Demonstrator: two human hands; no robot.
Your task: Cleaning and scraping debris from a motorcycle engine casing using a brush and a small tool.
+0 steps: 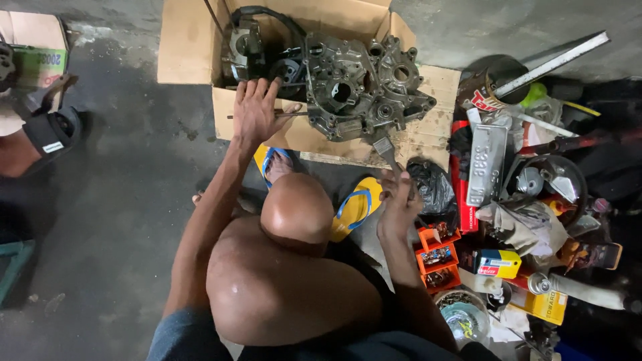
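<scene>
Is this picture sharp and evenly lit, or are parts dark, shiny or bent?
Head view: lit from above, with glare on the knee and the engine casing; the right-hand clutter sinks into shadow; the paintbrush in the right hand is slightly soft; wide-angle stretch toward the edges.

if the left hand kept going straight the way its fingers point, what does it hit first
Probably the dark engine parts in the cardboard box: the left hand rests on the box's front edge, fingers pointing up into it. Depth is unclear.
</scene>
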